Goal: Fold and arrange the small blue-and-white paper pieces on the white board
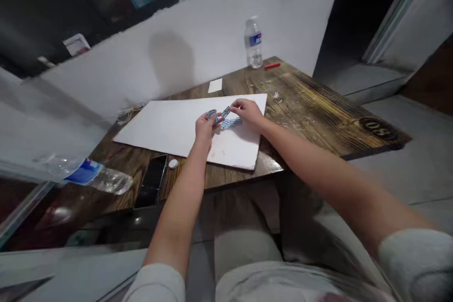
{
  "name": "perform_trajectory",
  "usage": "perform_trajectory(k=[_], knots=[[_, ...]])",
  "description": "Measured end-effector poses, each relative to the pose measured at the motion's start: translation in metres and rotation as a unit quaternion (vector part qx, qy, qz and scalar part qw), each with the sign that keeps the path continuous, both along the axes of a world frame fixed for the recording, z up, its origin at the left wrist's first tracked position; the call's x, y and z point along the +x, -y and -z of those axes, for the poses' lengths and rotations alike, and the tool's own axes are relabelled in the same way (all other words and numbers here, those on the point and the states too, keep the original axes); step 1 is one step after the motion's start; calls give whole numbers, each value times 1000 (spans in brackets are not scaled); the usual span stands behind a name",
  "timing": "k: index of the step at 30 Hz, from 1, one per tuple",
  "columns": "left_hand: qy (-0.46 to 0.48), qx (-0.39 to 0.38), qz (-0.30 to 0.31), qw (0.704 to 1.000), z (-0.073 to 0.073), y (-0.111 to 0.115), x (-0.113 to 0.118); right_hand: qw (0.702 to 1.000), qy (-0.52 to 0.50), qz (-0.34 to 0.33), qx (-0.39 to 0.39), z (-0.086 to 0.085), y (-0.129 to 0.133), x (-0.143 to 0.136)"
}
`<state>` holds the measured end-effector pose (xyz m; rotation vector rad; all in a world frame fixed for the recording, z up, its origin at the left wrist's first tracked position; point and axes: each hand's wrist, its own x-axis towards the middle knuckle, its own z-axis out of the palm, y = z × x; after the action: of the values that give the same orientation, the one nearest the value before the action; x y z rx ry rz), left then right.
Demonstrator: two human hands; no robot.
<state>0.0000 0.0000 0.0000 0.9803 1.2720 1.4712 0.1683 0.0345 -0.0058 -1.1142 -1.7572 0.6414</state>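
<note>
My left hand (204, 128) is closed around several small blue-and-grey flat pieces (211, 114), held above a white board. With thumb and fingers, my right hand (247, 111) pinches the upper end of a small grey rectangular piece with blue edges (225, 112). Its lower end comes close to the left fingertips; whether they touch it I cannot tell. Below the hands, several blue-outlined pieces (231, 123) lie together on the white board (170, 120), partly hidden by the right hand. These pieces are too small to name exactly.
On the wooden table (311, 113), an upright water bottle (254, 42), a red stick (272, 65) and a paper slip (215, 85) are at the back. A phone (152, 180), white cap (173, 163) and lying bottle (95, 173) are at left. Cord (129, 113) lies behind the board.
</note>
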Motion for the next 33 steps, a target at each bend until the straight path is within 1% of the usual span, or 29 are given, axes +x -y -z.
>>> perform_trajectory(k=[4,6,8,10,13,15,18,21,23,25,29,31,33], knots=[[-77,33,7,996,4,-2,-3,1000,12,-4,11,4,0,-4],[-149,59,34,987,6,-2,-3,1000,15,-9,20,5,0,-5],[-197,69,53,977,7,-2,-2,999,14,-15,24,5,0,-5],[-213,63,35,974,8,-3,-3,1000,10,-14,25,5,0,-4],[-250,48,-28,967,8,-4,-8,1000,4,2,24,3,1,-4],[-321,36,-62,944,7,-4,-12,1000,2,13,22,2,1,-4],[-455,8,-88,886,6,-1,-17,1000,5,18,26,2,2,-3],[-543,-34,-98,833,2,3,-17,999,15,18,27,3,1,-3],[-568,-57,-99,815,1,4,-16,999,26,19,23,3,1,-3],[-579,-62,-102,807,0,5,-15,999,41,21,18,3,1,-3],[-580,-20,-96,809,0,5,-14,994,107,14,22,3,3,-1],[-584,2,-67,809,-1,6,-13,986,161,1,34,3,5,1],[-600,10,-26,799,-3,9,-10,976,213,-10,44,4,8,2]])
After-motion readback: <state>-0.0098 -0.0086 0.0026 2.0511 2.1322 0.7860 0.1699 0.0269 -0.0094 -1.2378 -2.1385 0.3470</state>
